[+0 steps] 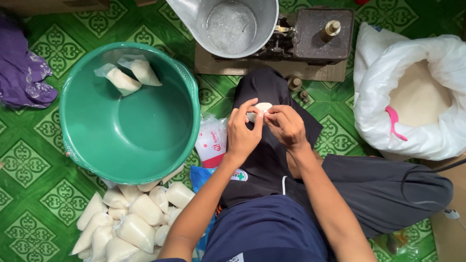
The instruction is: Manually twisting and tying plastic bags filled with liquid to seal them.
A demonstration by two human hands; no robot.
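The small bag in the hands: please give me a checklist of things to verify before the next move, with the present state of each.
1. Both hands on the small bag: ok. The left hand and right hand pinch it together over the lap.
2. Bag mouth closed: cannot tell, the fingers hide it.
3. Room in the green tub: ok, only two filled bags lie in it.
4. Tub within reach: ok, it sits just left of the left hand.
5. Sack of white grain open, with pink scoop inside: ok.
6. Metal pan on the scale: ok, it looks nearly empty.
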